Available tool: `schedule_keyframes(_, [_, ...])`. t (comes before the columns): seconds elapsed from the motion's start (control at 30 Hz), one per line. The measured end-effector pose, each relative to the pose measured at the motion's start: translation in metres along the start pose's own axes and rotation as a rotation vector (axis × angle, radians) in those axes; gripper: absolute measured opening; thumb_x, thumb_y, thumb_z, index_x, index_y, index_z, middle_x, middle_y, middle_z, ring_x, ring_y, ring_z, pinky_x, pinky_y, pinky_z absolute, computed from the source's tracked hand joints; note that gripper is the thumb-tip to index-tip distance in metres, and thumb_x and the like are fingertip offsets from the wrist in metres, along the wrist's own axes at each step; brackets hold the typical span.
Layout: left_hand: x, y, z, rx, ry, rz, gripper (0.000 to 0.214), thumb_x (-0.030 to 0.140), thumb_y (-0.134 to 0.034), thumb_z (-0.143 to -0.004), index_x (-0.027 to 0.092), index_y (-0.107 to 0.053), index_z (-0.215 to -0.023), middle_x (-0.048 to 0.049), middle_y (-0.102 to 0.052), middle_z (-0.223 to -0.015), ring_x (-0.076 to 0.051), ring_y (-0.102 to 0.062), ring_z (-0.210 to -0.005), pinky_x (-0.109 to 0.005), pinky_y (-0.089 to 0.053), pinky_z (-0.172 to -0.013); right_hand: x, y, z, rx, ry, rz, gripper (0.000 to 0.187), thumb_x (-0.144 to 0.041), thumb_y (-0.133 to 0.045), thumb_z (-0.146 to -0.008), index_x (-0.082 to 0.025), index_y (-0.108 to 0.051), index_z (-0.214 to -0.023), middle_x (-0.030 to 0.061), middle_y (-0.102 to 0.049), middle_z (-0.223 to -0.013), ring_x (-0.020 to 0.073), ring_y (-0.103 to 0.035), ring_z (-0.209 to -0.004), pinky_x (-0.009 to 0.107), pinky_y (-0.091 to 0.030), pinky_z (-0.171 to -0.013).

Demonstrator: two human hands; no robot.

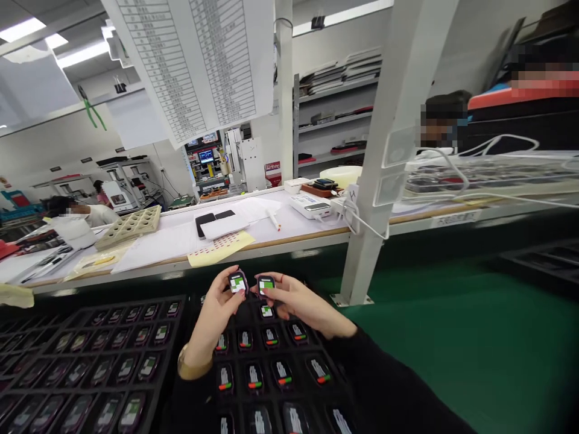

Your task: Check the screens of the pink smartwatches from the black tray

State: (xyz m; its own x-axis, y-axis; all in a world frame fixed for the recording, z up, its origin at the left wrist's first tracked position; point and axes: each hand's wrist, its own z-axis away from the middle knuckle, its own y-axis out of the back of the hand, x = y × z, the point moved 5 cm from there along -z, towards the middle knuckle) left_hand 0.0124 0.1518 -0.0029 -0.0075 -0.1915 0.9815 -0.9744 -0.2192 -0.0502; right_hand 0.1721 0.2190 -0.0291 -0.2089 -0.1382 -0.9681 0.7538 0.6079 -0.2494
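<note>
My left hand (213, 314) pinches a small square smartwatch (237, 282), its lit screen showing white and green blocks. Close beside it, a second smartwatch (265, 284) with a similar green and white screen is gripped by the thumb and fingers of my right hand (304, 301). Both are raised over a black compartment tray (266, 395), their screens facing me. Rows of smartwatches lie in that tray; many screens carry white text above a red and green bar. One watch (266, 311) just under my right hand shows white and green. My hands partly cover the far rows.
Another black tray (168, 361) of watches is at left. Behind is a raised shelf with a yellow sheet (221, 248), dark phones (205, 225), a marker (274, 220) and a white device (311, 207). A white post (380, 150) stands right of my hands. Printed sheets (199, 66) hang above.
</note>
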Motion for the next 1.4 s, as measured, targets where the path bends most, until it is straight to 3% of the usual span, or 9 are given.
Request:
schedule_keyframes(0.1, [0.016,0.001,0.012,0.059,-0.063,0.003,0.051,0.046,-0.078,-0.078,0.024,-0.065,-0.122,-0.0054,-0.065,-0.108,-0.008,-0.056,-0.067,-0.017,-0.037,-0.051,-0.016,-0.016,0.011,0.050,0.104,-0.012,0.054,-0.053,-0.077,-0.081,-0.017,-0.060,-0.117,0.0081,-0.070,-0.097,0.0130,-0.051,-0.059,0.016,-0.034,-0.038])
schedule_keyframes(0.27, [0.025,-0.001,0.029,0.075,-0.084,-0.017,0.047,0.051,-0.061,-0.090,0.025,-0.064,-0.129,-0.0023,-0.066,-0.083,-0.007,-0.046,-0.056,-0.020,-0.041,-0.055,-0.032,-0.028,0.028,0.129,0.198,0.011,0.058,-0.062,-0.068,-0.085,-0.018,-0.060,-0.122,0.0063,-0.067,-0.091,0.0118,-0.046,-0.055,0.018,-0.033,-0.040])
schedule_keyframes(0.4, [0.032,-0.010,0.038,0.022,-0.105,-0.007,0.044,0.042,-0.066,-0.088,0.030,-0.064,-0.130,-0.0028,-0.069,-0.094,-0.011,-0.055,-0.068,-0.022,-0.049,-0.064,-0.035,-0.030,0.035,0.093,0.197,0.070,0.058,-0.055,-0.071,-0.082,-0.016,-0.059,-0.122,-0.0022,-0.055,-0.069,0.0090,-0.034,-0.046,0.019,-0.029,-0.040])
schedule_keyframes(0.57, [0.036,-0.021,0.043,-0.044,-0.098,0.015,0.043,0.038,-0.069,-0.087,0.031,-0.065,-0.129,-0.0054,-0.070,-0.106,-0.013,-0.060,-0.077,-0.023,-0.052,-0.069,-0.036,-0.025,0.037,0.113,0.208,0.146,0.050,-0.050,-0.071,-0.082,-0.016,-0.061,-0.117,-0.0038,-0.049,-0.065,0.0099,-0.035,-0.048,0.020,-0.024,-0.040])
schedule_keyframes(0.73, [0.032,-0.022,0.045,-0.026,-0.074,-0.059,0.044,0.050,-0.065,-0.088,0.028,-0.068,-0.127,-0.0022,-0.066,-0.077,-0.012,-0.054,-0.063,-0.023,-0.048,-0.062,-0.038,-0.023,0.041,0.113,0.249,0.179,0.043,-0.052,-0.070,-0.085,-0.018,-0.064,-0.111,0.0011,-0.057,-0.075,0.0129,-0.045,-0.055,0.022,-0.032,-0.044])
schedule_keyframes(0.87, [0.034,-0.019,0.045,-0.010,-0.084,-0.083,0.047,0.053,-0.064,-0.089,0.029,-0.066,-0.128,-0.0020,-0.066,-0.077,-0.011,-0.051,-0.061,-0.020,-0.044,-0.057,-0.039,-0.024,0.043,0.090,0.270,0.204,0.041,-0.047,-0.071,-0.085,-0.019,-0.063,-0.115,0.0023,-0.060,-0.080,0.0153,-0.051,-0.060,0.023,-0.035,-0.045])
schedule_keyframes(1.03, [0.038,-0.018,0.047,-0.029,-0.109,-0.069,0.039,0.046,-0.066,-0.090,0.034,-0.067,-0.127,0.0028,-0.057,-0.068,-0.008,-0.047,-0.060,-0.018,-0.049,-0.067,-0.040,-0.028,0.045,0.017,0.269,0.182,0.043,-0.043,-0.070,-0.086,-0.019,-0.060,-0.121,0.0044,-0.063,-0.088,0.0143,-0.052,-0.062,0.020,-0.033,-0.042])
schedule_keyframes(1.17, [0.041,-0.017,0.047,0.004,-0.148,-0.019,0.036,0.043,-0.072,-0.085,0.032,-0.071,-0.120,0.0009,-0.059,-0.075,-0.010,-0.051,-0.064,-0.017,-0.049,-0.059,-0.039,-0.030,0.044,0.008,0.251,0.160,0.045,-0.048,-0.068,-0.090,-0.018,-0.060,-0.122,0.0005,-0.059,-0.079,0.0087,-0.037,-0.048,0.018,-0.031,-0.039])
schedule_keyframes(1.4, [0.041,-0.011,0.046,0.063,-0.172,-0.024,0.034,0.041,-0.073,-0.084,0.032,-0.072,-0.117,-0.0017,-0.068,-0.090,-0.010,-0.058,-0.070,-0.016,-0.050,-0.058,-0.042,-0.030,0.050,-0.056,0.226,0.098,0.053,-0.046,-0.076,-0.089,-0.026,-0.058,-0.135,0.0039,-0.066,-0.097,0.0084,-0.042,-0.051,0.020,-0.041,-0.047])
